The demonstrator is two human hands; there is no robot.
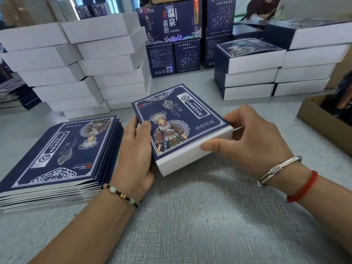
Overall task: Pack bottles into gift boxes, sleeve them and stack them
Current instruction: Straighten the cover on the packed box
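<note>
A white gift box (190, 151) lies at the table's middle inside a dark blue printed sleeve (177, 119); its white end pokes out toward me. My left hand (137, 155) grips the box's left side, thumb on top of the sleeve. My right hand (251, 138) holds the right side, with the thumb pressed on the white end and the fingers curled round the far corner. A pile of flat blue sleeves (61, 157) lies to the left. No bottle shows.
Plain white boxes (91, 60) are stacked at the back left, sleeved boxes (251, 71) at the back right. Upright blue cartons (171, 35) stand behind. A brown cardboard carton (322, 121) sits at the right edge. Another person's sleeve shows at top right.
</note>
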